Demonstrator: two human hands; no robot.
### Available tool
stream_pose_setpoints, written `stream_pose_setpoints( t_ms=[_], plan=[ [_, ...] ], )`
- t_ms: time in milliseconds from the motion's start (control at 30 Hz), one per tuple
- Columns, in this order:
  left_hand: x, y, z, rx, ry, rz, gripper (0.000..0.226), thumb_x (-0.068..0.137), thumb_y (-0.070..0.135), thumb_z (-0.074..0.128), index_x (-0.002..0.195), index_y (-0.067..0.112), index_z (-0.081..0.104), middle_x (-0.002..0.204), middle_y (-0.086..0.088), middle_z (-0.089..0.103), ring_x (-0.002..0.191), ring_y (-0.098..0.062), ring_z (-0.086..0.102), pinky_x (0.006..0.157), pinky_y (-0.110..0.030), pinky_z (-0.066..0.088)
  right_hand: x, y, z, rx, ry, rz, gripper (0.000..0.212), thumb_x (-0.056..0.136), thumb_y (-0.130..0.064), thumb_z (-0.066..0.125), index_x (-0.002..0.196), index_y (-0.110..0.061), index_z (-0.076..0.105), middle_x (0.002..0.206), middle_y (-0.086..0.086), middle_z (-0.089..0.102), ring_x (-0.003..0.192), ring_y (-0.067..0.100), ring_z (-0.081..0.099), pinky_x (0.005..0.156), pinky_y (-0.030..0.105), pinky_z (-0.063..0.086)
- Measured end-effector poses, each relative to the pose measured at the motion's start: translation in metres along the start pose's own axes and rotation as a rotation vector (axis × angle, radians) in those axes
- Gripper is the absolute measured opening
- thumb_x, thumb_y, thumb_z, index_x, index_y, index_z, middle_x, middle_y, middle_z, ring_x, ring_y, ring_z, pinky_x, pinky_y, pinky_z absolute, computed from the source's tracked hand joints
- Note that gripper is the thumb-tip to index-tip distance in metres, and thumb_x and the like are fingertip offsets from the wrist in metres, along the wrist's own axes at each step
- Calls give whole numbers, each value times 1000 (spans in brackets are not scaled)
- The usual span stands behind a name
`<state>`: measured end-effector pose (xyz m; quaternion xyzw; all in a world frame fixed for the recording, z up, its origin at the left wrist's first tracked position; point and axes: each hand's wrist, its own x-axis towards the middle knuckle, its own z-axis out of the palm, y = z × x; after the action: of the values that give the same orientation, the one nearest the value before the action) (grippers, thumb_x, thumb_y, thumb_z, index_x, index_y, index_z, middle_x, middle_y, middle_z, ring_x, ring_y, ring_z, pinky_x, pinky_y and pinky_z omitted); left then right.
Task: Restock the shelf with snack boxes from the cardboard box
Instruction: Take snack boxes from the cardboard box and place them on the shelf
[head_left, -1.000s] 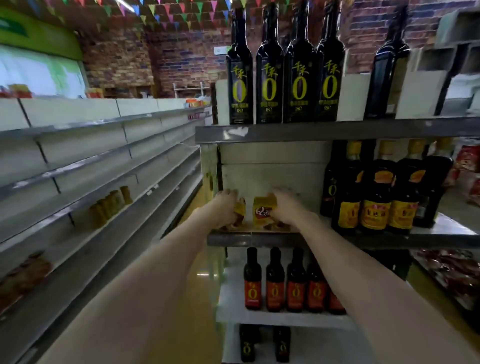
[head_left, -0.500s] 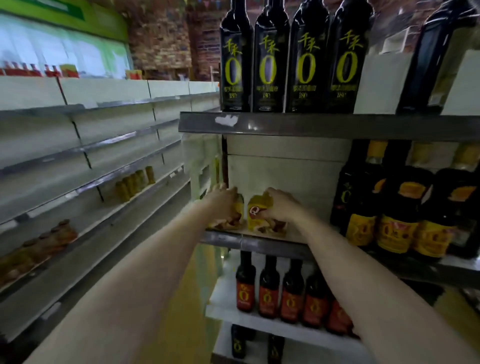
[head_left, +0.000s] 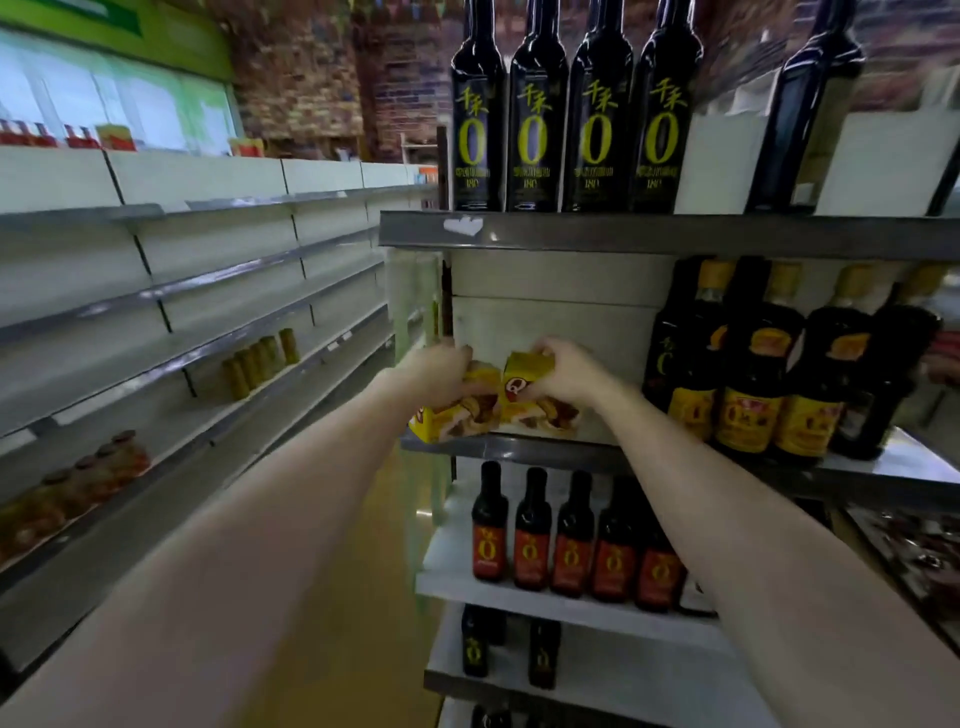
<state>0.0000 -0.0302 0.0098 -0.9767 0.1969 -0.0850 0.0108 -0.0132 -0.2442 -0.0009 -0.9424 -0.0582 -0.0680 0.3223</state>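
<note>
Here, both hands (head_left: 439, 371) (head_left: 566, 371) gripping snack boxes (head_left: 524, 384), shelf (head_left: 519, 449)

Yellow snack boxes (head_left: 524, 387) printed with brown cakes; black bottles (head_left: 535, 109) bearing yellow-green zeros; grey shelf (head_left: 519, 451).

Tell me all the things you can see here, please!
Snack boxes: two, yellow, left end of the middle shelf, one under each hand.
Tall bottles: five, dark, four with yellow-green labels, top shelf.
Wide bottles: several, dark with yellow labels, middle shelf, right of the boxes.
Small bottles: about five, dark with red labels, shelf below.
Jars: a short row, yellowish, long shelves on the left.
Left hand: grips the left box.
Right hand: grips the right box.
</note>
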Motion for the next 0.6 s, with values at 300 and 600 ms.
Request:
stream_pose_setpoints(
  t_ms=[300, 600],
  plan=[
    [-121, -62, 20, -299, -114, -141, 60, 87, 71, 49, 108, 16, 60, 104, -6, 65, 90, -24, 62, 79, -37, 53, -73, -63, 57, 11, -155, 32, 84, 68, -44, 88, 138, -15, 52, 131, 3, 57, 114, 23, 56, 94, 32, 46],
    [-253, -111, 74, -496, -137, -310, 54, 78, 72, 62, 117, 36, 70, 106, 7, 66, 98, -14, 63, 90, -33, 53, -130, -102, 161, 26, -332, 6, 67, 81, -60, 71, 120, -12, 44, 104, 6, 64, 82, 18, 63, 65, 32, 46]
  ],
)
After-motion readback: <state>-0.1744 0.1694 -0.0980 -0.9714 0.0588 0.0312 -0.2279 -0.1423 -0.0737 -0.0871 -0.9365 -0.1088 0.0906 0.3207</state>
